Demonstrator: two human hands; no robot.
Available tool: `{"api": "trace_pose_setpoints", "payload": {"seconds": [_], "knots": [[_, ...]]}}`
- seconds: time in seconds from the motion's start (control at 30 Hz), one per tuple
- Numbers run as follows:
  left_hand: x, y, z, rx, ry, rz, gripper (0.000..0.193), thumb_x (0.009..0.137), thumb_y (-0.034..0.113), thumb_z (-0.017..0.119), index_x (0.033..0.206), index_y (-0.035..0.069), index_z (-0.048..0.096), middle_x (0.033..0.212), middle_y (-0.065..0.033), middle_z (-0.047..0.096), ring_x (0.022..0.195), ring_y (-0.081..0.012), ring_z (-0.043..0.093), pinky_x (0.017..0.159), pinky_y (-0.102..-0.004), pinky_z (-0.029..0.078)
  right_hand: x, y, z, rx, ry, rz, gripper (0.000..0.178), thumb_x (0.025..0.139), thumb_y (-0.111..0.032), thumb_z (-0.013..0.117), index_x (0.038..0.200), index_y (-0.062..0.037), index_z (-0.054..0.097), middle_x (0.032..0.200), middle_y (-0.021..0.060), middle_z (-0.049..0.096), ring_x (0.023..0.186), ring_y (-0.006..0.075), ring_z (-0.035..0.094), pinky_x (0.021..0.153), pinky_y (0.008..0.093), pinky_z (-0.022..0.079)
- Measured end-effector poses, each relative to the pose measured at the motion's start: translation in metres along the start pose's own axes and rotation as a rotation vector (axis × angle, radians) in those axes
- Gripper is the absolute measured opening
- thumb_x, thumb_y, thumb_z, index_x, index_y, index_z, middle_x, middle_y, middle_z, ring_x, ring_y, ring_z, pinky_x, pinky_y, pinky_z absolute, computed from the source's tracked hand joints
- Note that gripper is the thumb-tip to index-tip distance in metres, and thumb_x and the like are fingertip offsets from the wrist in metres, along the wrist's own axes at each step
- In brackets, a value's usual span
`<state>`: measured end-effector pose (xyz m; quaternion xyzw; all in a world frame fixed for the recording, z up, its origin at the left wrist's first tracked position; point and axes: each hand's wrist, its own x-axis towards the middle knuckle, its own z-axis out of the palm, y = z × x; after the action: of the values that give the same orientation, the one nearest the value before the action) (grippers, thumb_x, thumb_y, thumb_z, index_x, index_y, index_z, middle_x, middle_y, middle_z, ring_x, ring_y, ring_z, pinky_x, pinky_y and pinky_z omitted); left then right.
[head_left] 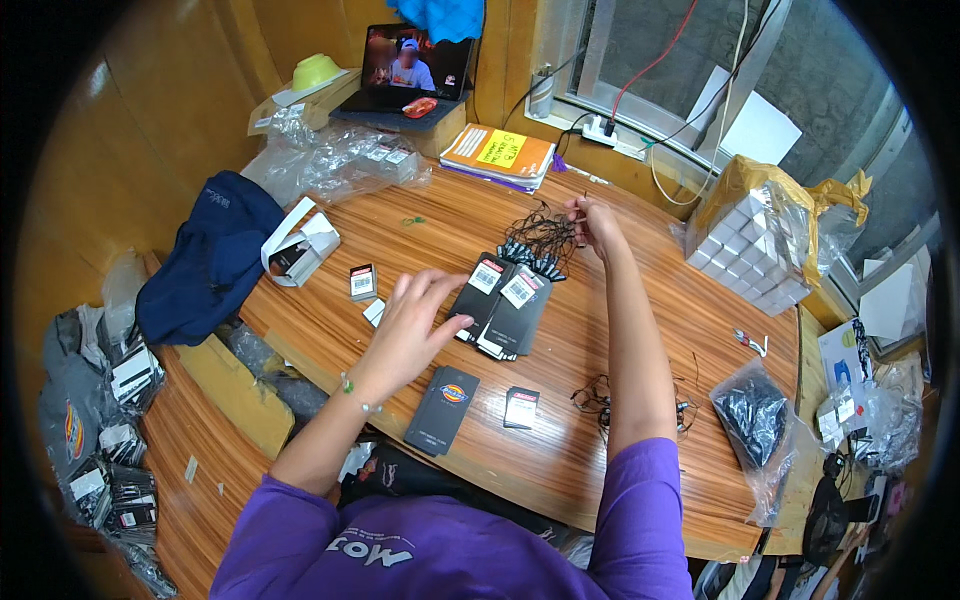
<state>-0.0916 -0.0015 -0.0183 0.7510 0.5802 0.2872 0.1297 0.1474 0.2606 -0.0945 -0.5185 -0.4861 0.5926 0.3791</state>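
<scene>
Head view looks down over a purple-sleeved person at a round wooden worktop (600, 440). Nearest the body lie a single black card (443, 409) with a coloured emblem and a small black tag (521, 407), both flat on the wood and apart from either hand, with a loose tangle of black cords (598, 398) just right of them, partly behind the right forearm. Farther in, the left hand (415, 322) hovers with its grip released, fingers spread, fingertips touching or just short of the left edge of a fanned stack of black hang tags (505, 300); contact cannot be settled from here. The stack's long axis runs from near-left to far-right, so it lies to the right of the left hand, which is the nearer hand to it. Beyond the stack, the right hand (592, 222) has its grip pinched on fine black strings rising from a bundle of looped tag cords (540, 245) that sits at the stack's far end; which strand is held is too thin to tell. A small labelled tag (362, 282) and an open white box (300, 250) lie left of the left hand. Far back stand a laptop (415, 65), an orange notebook (498, 153), and a bag of white boxes (760, 235) at right.
</scene>
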Motion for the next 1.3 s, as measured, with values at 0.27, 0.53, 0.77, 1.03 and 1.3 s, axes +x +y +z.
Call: {"api": "trace_pose_setpoints", "payload": {"seconds": [0.27, 0.53, 0.77, 1.03, 1.3], "knots": [[-0.03, -0.014, -0.001, 0.076, -0.019, 0.005, 0.048, 0.072, 0.027, 0.071, 0.113, 0.008, 0.056, 0.112, -0.0081, 0.048, 0.105, -0.0274, 0.04, 0.094, -0.0381, 0.033, -0.002, 0.013, 0.004, -0.13, 0.154, -0.069, 0.03, 0.092, -0.02, 0.046, 0.114, -0.001, 0.052, 0.086, 0.0068, 0.059, 0.048, 0.012, 0.049, 0.044, 0.0258, 0.043], [-0.03, -0.014, -0.009, 0.175, -0.346, 0.239, 0.06, 0.055, 0.04, 0.077, 0.104, 0.009, 0.062, 0.113, -0.0063, 0.05, 0.106, -0.0257, 0.04, 0.093, -0.0381, 0.029, -0.172, -0.01, 0.012, -0.555, -0.285, -0.366, 0.028, 0.086, -0.023, 0.057, 0.107, -0.0048, 0.057, 0.09, 0.0063, 0.061, 0.073, 0.0135, 0.053, 0.064, 0.0285, 0.046], [-0.031, -0.014, 0.005, 0.23, -0.437, 0.261, 0.059, 0.05, 0.036, 0.078, 0.1, 0.008, 0.062, 0.104, -0.0038, 0.053, 0.102, -0.0226, 0.042, 0.089, -0.0374, 0.029, -0.261, 0.024, 0.058, -1.217, -0.354, -0.455, 0.039, 0.069, -0.028, 0.071, 0.098, -0.0067, 0.057, 0.099, 0.0111, 0.054, 0.1, 0.0291, 0.051, 0.08, 0.0413, 0.045], [-0.041, -0.012, -0.006, -0.169, -0.386, 0.025, 0.037, 0.066, 0.013, 0.074, 0.098, 0.004, 0.056, 0.093, -0.0031, 0.057, 0.091, -0.0168, 0.054, 0.083, -0.0299, 0.041, -0.258, 0.043, 0.056, -0.932, -0.36, -0.363, 0.033, 0.07, -0.015, 0.07, 0.097, -0.003, 0.055, 0.09, 0.0132, 0.06, 0.089, 0.031, 0.056, 0.076, 0.0391, 0.046], [-0.049, -0.007, -0.005, -0.847, -0.368, -0.338, 0.021, 0.08, -0.004, 0.059, 0.101, -0.003, 0.054, 0.089, -0.0051, 0.063, 0.082, -0.0078, 0.06, 0.072, -0.021, 0.048, -0.264, 0.035, 0.055, -0.254, -0.446, -0.16, 0.025, 0.079, -0.004, 0.063, 0.102, -0.0002, 0.053, 0.077, 0.0063, 0.062, 0.07, 0.0094, 0.058, 0.061, 0.0255, 0.045]]}}
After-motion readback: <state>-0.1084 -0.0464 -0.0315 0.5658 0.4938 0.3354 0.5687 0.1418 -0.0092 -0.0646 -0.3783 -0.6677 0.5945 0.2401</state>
